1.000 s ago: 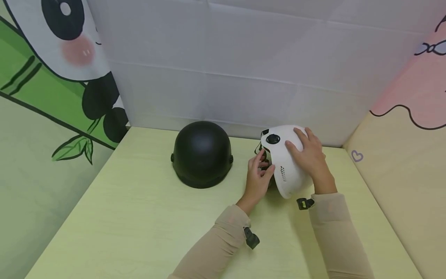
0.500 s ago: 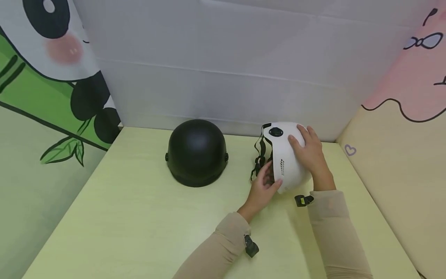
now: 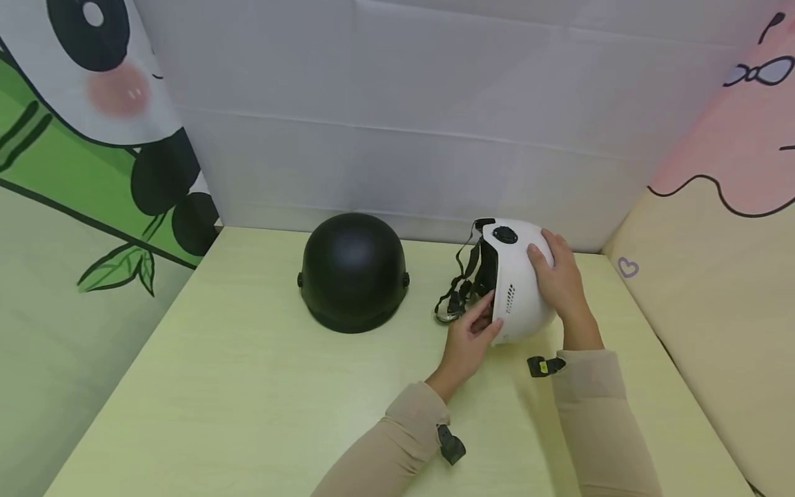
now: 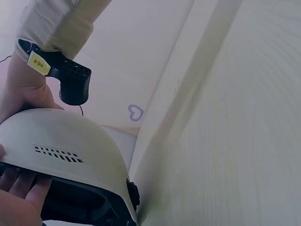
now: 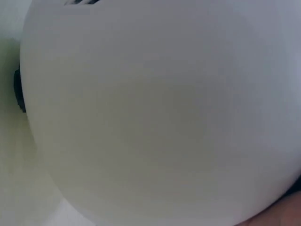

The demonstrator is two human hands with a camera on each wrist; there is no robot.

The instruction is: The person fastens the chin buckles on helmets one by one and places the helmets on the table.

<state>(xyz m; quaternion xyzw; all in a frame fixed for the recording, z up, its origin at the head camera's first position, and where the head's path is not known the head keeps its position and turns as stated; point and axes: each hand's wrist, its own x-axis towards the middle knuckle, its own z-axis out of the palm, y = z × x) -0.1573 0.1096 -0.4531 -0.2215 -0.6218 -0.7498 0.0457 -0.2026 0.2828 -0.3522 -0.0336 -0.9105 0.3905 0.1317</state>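
Note:
The white helmet (image 3: 524, 290) lies tipped on its side at the right, its opening facing left. A black round knob and a row of vent holes show on its shell. My left hand (image 3: 466, 342) grips its rim, fingers inside the opening and thumb outside. Over the rounded crown, my right hand (image 3: 562, 279) holds the shell from the right. Black chin straps (image 3: 459, 286) hang out of the opening towards the table. In the left wrist view, the left fingers (image 4: 35, 190) hook under the dark-lined rim. The white shell (image 5: 160, 113) fills most of the right wrist view.
A black helmet (image 3: 354, 273) stands dome up to the left, apart from the hands. The pale yellow table (image 3: 248, 386) meets a grey-white back wall (image 3: 397, 138). Printed side panels (image 3: 714, 290) flank it.
The white helmet has turned so its opening and straps show more at the left. My left hand has moved from the strap side down to the lower rim. My right hand stays on the crown.

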